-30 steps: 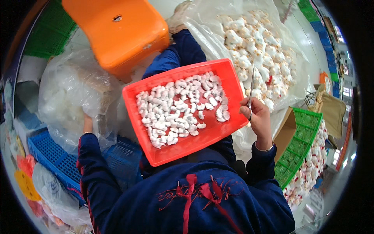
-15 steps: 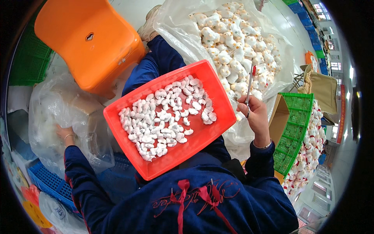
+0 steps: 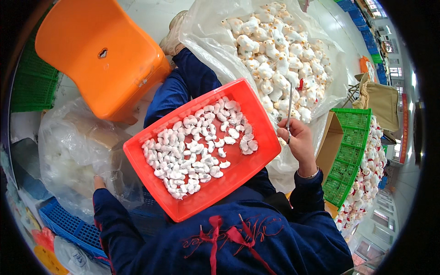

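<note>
On my lap lies a red tray (image 3: 201, 201), tilted across my legs, with many small white stuffed pieces (image 3: 172, 149) spread in it. My right hand (image 3: 300, 142), beside the tray's right end, grips long slim metal forceps (image 3: 290, 103) by the handle end. Their tip points away, over a heap of white plush toys (image 3: 275, 59) in a large clear plastic bag (image 3: 206, 32). My left hand (image 3: 98, 182) is at another clear bag (image 3: 68, 137) holding white fluffy filling. Only a small part of that hand shows and its fingers are hidden.
An orange chair (image 3: 103, 59) stands at the far left by my leg. Blue crates (image 3: 68, 224) lie below my left arm. To the right, a green crate (image 3: 348, 151) and a cardboard box (image 3: 330, 142) stand beside more white-and-red plush toys (image 3: 362, 183).
My left hand has shifted right and nearer to me, and its fingers have gone from sight. The forceps stay in my right hand, slightly more upright. The view has shifted a little.
</note>
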A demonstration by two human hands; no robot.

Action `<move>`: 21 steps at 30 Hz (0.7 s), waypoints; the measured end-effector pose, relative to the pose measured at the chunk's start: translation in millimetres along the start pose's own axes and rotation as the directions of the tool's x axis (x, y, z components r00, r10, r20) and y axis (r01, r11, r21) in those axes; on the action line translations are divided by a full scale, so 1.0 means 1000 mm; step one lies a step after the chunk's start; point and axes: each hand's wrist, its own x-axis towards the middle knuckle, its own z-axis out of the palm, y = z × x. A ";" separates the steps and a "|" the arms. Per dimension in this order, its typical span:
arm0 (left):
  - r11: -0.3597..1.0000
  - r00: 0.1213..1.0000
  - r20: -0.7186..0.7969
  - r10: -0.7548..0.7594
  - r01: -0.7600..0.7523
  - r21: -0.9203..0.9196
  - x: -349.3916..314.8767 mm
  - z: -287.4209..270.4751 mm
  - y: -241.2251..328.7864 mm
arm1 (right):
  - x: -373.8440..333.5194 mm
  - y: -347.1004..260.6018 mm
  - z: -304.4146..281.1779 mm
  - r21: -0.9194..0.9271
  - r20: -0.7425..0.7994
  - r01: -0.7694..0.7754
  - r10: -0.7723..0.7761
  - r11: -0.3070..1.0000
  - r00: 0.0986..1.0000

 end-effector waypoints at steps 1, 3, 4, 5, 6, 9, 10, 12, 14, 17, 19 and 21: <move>0.992 1.000 0.016 -0.010 0.012 -0.126 0.012 -0.007 0.009 | -0.005 0.001 -0.001 -0.004 -0.027 -0.012 0.012 1.000 1.000; 0.862 0.995 0.072 -0.071 0.097 -0.498 0.038 -0.033 0.015 | -0.007 0.003 -0.002 -0.014 -0.046 -0.019 0.018 1.000 0.999; 0.699 0.989 0.112 -0.100 0.150 -0.700 0.048 -0.053 0.013 | -0.004 0.006 -0.004 -0.025 -0.040 -0.031 0.030 0.999 0.999; 0.542 0.987 0.135 -0.091 0.162 -0.825 0.055 -0.074 0.015 | -0.003 0.009 -0.008 -0.037 -0.037 -0.045 0.043 0.998 0.998; 0.421 0.989 0.145 -0.042 0.149 -0.895 0.057 -0.096 0.026 | -0.004 0.011 -0.010 -0.051 -0.044 -0.060 0.058 0.997 0.997; 0.266 0.972 0.062 0.226 0.000 -0.964 0.007 -0.166 0.073 | -0.004 0.016 -0.012 -0.036 -0.051 -0.043 0.041 0.998 0.998; 0.221 0.951 0.012 0.309 -0.059 -0.974 -0.021 -0.190 0.089 | -0.004 0.016 -0.012 -0.070 -0.041 -0.020 0.017 0.997 0.999; 0.114 0.894 -0.143 0.424 -0.210 -0.971 -0.106 -0.230 0.138 | -0.004 0.014 -0.012 -0.130 -0.022 0.026 -0.029 0.991 0.999; 0.174 0.555 -0.192 0.809 -0.538 -0.825 -0.173 -0.261 0.164 | -0.005 0.009 -0.013 -0.197 -0.007 0.077 -0.080 0.977 0.997; 0.325 0.331 0.210 0.920 -0.346 -0.880 -0.279 -0.273 0.207 | -0.005 0.001 -0.018 -0.256 0.017 0.127 -0.127 0.958 0.992; 0.481 0.193 0.442 0.876 -0.274 -0.833 -0.349 -0.271 0.240 | -0.004 -0.003 -0.023 -0.246 0.028 0.138 -0.135 0.959 0.990; 0.197 -0.136 0.321 0.937 -0.551 -0.811 -0.367 -0.235 0.252 | -0.005 -0.002 -0.027 -0.235 0.024 0.142 -0.140 0.962 0.990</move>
